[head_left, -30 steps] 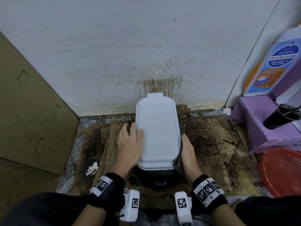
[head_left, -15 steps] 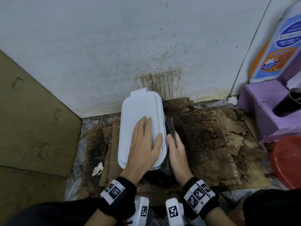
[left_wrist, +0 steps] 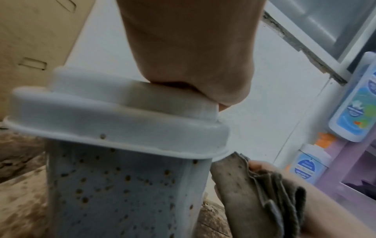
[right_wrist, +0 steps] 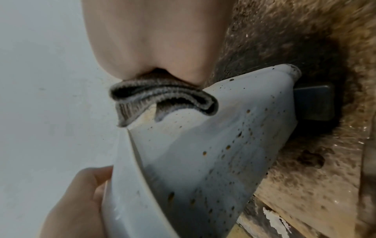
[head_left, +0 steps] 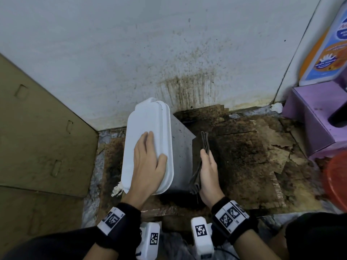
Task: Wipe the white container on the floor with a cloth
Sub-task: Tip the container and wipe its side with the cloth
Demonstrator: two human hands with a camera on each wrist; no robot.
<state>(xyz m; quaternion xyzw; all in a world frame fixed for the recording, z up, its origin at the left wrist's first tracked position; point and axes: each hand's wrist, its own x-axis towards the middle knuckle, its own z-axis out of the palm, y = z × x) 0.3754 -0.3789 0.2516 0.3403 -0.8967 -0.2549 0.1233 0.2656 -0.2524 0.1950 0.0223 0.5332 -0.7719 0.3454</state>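
White container (head_left: 148, 145): on the floor (head_left: 244, 156) by the wall, tipped leftward. Left hand (head_left: 148, 166) flat on its lid. Right hand (head_left: 208, 171) pinches folded grey cloth (head_left: 201, 152) against its speckled side.

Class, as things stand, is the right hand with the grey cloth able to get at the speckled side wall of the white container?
Probably yes. The left hand tips the white plastic container leftward, baring its speckled side wall. The right hand holds the folded grey cloth right beside it, nothing between.
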